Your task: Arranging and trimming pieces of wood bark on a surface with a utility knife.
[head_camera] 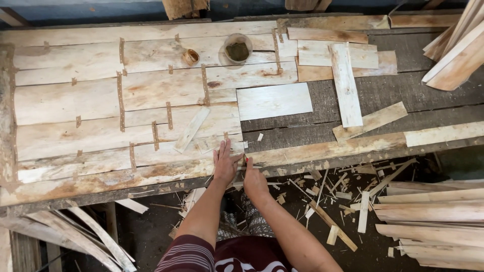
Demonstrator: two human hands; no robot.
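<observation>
So, quick rundown:
left hand (224, 165): flat, fingers spread, pressing on the veneer sheet (126, 106) at the near edge of the bench (353, 95)
right hand (253, 180): just beside it, fingers curled together on that edge, can't tell what it holds
tape roll (190, 56): far side, near the cup (237, 49)

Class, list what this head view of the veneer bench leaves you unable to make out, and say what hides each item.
1. What the right hand grips: too small, and covered by the fingers.
2. Veneer under the left hand: covered by the palm.
3. Contents of the cup: dark and too small to identify.
4. Stacked strips at upper right: cut off by the frame edge.
5. Bench underside: hidden by the top and in shadow.
</observation>
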